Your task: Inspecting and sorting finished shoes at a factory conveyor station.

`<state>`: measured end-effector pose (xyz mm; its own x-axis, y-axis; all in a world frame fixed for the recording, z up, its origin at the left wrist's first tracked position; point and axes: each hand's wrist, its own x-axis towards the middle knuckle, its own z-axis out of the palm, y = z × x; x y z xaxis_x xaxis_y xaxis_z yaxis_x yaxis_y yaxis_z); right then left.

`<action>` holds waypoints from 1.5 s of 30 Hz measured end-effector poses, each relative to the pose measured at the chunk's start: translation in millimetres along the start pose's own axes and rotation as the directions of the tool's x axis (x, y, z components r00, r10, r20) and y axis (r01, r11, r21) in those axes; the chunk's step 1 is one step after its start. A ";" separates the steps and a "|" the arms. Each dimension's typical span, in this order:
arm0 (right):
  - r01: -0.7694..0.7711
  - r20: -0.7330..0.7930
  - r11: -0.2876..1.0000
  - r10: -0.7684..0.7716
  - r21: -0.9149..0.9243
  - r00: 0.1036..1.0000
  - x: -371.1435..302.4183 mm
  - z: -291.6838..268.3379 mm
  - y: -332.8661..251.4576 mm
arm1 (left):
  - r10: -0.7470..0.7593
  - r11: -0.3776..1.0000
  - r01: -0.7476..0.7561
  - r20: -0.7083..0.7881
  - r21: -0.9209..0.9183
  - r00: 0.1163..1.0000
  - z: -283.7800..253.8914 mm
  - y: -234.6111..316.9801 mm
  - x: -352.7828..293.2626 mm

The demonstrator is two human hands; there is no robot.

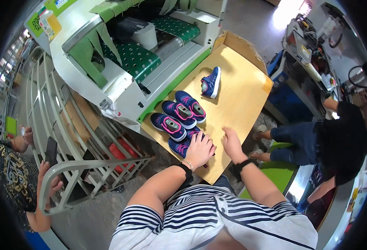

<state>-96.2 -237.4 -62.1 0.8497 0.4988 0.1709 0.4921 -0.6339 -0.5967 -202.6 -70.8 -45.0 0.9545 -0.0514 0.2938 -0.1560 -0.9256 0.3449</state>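
Observation:
Several navy sneakers with pink trim and white soles stand bunched on a light wooden board. One sneaker is at the left of the bunch, and its opening shows a grey-green insole. My left hand is closed over the back part of a near sneaker, hiding much of it and of the shoe beside it. To its right, my right hand hovers over the board's near part with its fingers loosely apart, holding nothing. Farther off, a single sneaker lies tipped on its side.
Beyond the board is a white and green machine with a perforated green conveyor belt. A metal rail rack runs along the left, where a person holds a phone. Another person works at the right. Cardboard edges the board's far end.

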 end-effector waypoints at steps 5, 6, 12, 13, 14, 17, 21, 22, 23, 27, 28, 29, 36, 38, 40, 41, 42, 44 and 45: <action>0.463 -0.033 0.870 -0.464 0.172 0.885 155.8 48.4 -52.3 | -0.095 0.995 0.095 0.000 0.020 0.995 -13.7 -6.3 -8.6; 0.370 0.021 0.892 -0.388 0.258 0.921 185.2 67.0 -42.4 | -0.096 0.995 0.096 0.007 -0.014 0.995 -12.5 -6.4 -4.0; 0.408 0.041 0.904 -0.406 -0.127 0.913 254.0 95.8 40.9 | -0.182 0.979 0.177 -0.039 -0.100 0.983 -6.7 -5.3 -11.0; 0.384 0.017 0.900 -0.389 -0.207 0.921 250.4 93.6 51.4 | -0.200 0.971 0.199 0.002 -0.132 0.980 -13.3 -2.4 -10.7; 0.313 0.033 0.930 -0.313 -0.192 0.949 242.9 89.1 49.0 | -0.228 0.970 0.226 -0.018 -0.086 0.973 -10.4 -0.1 -19.0; 0.009 -0.181 0.946 0.053 0.323 0.982 251.2 73.7 111.8 | -0.231 0.971 0.229 -0.019 -0.073 0.973 -5.3 6.8 -14.1; -0.074 -0.093 0.908 0.123 0.412 0.988 252.9 72.3 147.0 | -0.227 0.971 0.220 -0.074 -0.089 0.971 5.9 10.0 -15.3; -0.112 -0.019 0.909 0.131 0.402 0.991 251.5 75.0 140.1 | -0.239 0.968 0.232 -0.074 -0.092 0.968 6.8 11.5 -15.0; -0.097 0.063 0.894 0.078 0.438 0.995 246.0 80.4 136.5 | -0.224 0.973 0.217 -0.097 -0.080 0.970 11.2 10.9 -13.2; 0.183 0.235 0.888 -0.302 0.423 0.924 171.5 93.9 75.9 | -0.240 0.968 0.229 -0.115 -0.101 0.964 4.6 12.4 -7.5; 0.070 0.265 0.888 -0.210 0.455 0.941 162.0 95.1 66.0 | -0.250 0.966 0.239 -0.131 -0.095 0.959 0.2 12.6 -8.2; 0.010 0.275 0.854 -0.179 0.521 0.945 159.7 91.1 56.6 | -0.258 0.965 0.247 -0.146 -0.092 0.955 -3.1 14.5 -8.0; 0.192 0.161 0.883 -0.284 0.428 0.945 151.5 89.5 45.1 | -0.585 0.810 0.578 -0.173 -0.097 0.792 10.7 11.9 2.6; 0.318 0.058 0.877 -0.361 0.361 0.931 142.6 80.2 25.6 | -0.515 0.840 0.540 -0.235 0.053 0.824 12.3 16.5 0.8; 0.289 0.088 0.864 -0.353 0.413 0.931 143.8 77.1 28.8 | -0.496 0.851 0.523 -0.258 0.046 0.829 17.3 15.5 0.3; 0.258 0.127 0.849 -0.351 0.461 0.928 145.1 76.5 30.2 | -0.486 0.857 0.514 -0.280 0.032 0.828 18.6 13.6 -0.2; 0.258 0.133 0.859 -0.347 0.443 0.928 148.2 72.4 27.5 | -0.472 0.865 0.501 -0.279 0.036 0.836 15.0 12.0 2.9; 0.302 0.070 0.880 -0.350 0.366 0.934 139.7 67.6 22.0 | -0.504 0.851 0.524 -0.219 0.044 0.836 8.7 16.7 2.8; 0.346 0.006 0.895 -0.362 0.281 0.932 138.3 63.3 18.9 | -0.533 0.836 0.546 -0.165 0.051 0.830 6.1 19.5 4.7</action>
<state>18.6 -142.9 -99.3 0.6124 0.6981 0.3709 0.6814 -0.2283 -0.6954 -199.6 -91.4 -42.3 0.8337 0.5120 0.2071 0.4038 -0.8209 0.4038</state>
